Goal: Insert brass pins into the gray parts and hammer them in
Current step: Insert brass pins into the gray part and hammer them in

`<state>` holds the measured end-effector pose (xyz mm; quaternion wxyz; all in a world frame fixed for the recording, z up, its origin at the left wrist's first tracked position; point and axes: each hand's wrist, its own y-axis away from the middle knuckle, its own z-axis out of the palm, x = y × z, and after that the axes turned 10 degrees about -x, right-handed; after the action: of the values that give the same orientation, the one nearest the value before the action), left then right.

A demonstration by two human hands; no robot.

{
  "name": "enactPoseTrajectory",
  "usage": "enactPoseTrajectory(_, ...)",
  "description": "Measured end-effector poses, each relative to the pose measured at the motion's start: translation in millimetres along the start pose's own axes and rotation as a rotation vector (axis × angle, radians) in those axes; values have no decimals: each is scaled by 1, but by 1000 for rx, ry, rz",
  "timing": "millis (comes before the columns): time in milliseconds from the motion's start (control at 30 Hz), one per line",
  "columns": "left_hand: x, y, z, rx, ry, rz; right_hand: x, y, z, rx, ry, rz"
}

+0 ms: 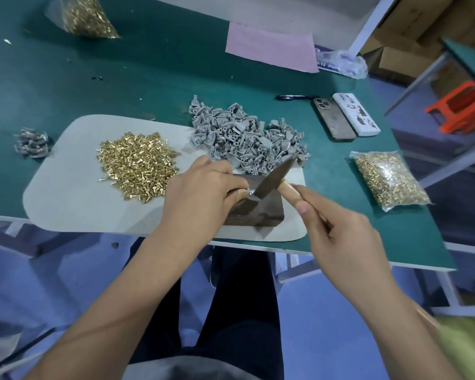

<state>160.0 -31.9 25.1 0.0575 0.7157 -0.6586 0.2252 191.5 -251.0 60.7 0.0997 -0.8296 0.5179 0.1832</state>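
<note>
Fingers [237, 185] of the left hand [200, 193] pinch one small gray plastic part [250, 193] and press it onto the dark wooden block [254, 212], which serves as an anvil. This grip keeps the part from shifting under the blow while the fingertips stay beside the strike point. The right hand [340, 239] wraps the wooden handle of the small hammer [276, 178], thumb laid along the shaft for aim; the dark metal head meets the gray part. A brass pin in that part cannot be made out, so seating is judged as in progress.

Supplies lie within short reach on the pale gray oval mat [74, 193]: the loose heap of brass pins [136, 163] sits left of the block, and the pile of unworked gray parts [244, 135] lies just behind it. A smaller cluster of gray parts [32, 144], probably finished, rests off the mat on the green surface [148, 78].

The block stands close to the near edge of the surface, so a part struck loose may drop to the floor. A clear bag of brass pins [390, 179] lies to the right, apart from the swing path. Two phones [346, 116] lie farther back.
</note>
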Motion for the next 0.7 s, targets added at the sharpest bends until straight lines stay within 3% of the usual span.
enactPoseTrajectory(167,0,0,-1,-10,24,-5,15,-5,11,190,15,149)
enactPoseTrajectory(367,0,8,0,24,30,0,29,-8,37,90,170,272)
enactPoseTrajectory(433,-2,15,0,36,67,-1,24,-9,37,168,198,153)
enactPoseTrajectory(533,-7,24,-4,58,115,22,5,-21,31,290,-33,-199)
enactPoseTrajectory(600,-12,29,-10,83,122,35,-21,-32,33,228,-142,-378)
enactPoseTrajectory(700,-26,37,-20,133,110,22,-56,-46,46,152,-131,-466)
